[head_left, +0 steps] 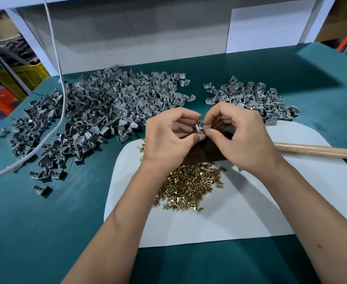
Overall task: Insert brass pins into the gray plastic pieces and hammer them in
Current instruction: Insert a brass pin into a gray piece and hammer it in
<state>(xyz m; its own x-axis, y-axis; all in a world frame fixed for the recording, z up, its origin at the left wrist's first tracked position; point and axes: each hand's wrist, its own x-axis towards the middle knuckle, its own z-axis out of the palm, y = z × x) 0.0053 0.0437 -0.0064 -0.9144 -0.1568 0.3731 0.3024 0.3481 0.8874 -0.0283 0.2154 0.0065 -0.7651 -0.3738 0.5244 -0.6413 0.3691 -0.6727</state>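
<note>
Two hands are meeting above the middle of the green tabletop (45,232). The left hand (168,138) is pinching a small gray plastic piece (199,128) between thumb and fingers, and the right hand (238,136) is pinching a brass pin (205,130) right against that piece, fingers curled. Both are working over a white mat (250,212) that is lying on the tabletop, where a heap of brass pins (191,187) is sitting just below the wrists. A dark brown block (201,152) is lying on the mat under the hands, mostly hidden by them. A wooden handle (322,150) is lying across the mat's right side, its head out of sight. A large pile of gray pieces (107,111) is spreading across the left of the tabletop, and a smaller pile (252,97) is sitting behind the right hand. A white cable (59,78) is hanging down over the large pile
</note>
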